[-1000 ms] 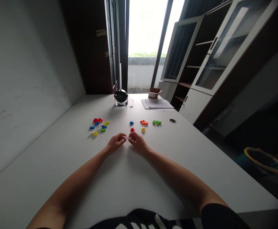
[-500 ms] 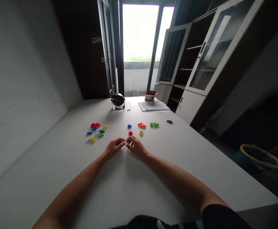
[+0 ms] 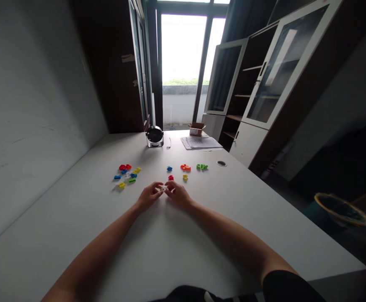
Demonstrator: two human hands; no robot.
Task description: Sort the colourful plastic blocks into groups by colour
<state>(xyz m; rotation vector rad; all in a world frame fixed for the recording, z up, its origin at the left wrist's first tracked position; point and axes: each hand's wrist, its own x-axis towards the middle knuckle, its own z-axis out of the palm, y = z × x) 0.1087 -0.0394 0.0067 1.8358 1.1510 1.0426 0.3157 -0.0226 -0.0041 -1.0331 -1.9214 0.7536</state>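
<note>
Between my fingertips is a small white plastic piece (image 3: 163,189), held low over the table. My left hand (image 3: 150,194) pinches it from the left, and my right hand (image 3: 178,193) grips its right side. Fingers cover part of it, so its full shape is hidden. Just beyond my right fingertips lies a red piece (image 3: 170,178). A yellow piece (image 3: 185,178), a blue piece (image 3: 169,168), an orange piece (image 3: 185,167) and green pieces (image 3: 202,167) sit farther back. To the left is a loose cluster with red pieces (image 3: 125,167), blue, yellow, white and green ones.
On the white table (image 3: 85,201) a round black device on a stand (image 3: 154,136) stands at the back, near a thin cord (image 3: 169,143). Papers (image 3: 201,143) and an open cardboard box (image 3: 197,129) lie back right, with a cable hole (image 3: 221,163) nearer. A wall borders the left side.
The white piece has been turned between my fingers and shows a different, broader side. Both hands stay close together in nearly the same spot. The view has tilted up slightly.
</note>
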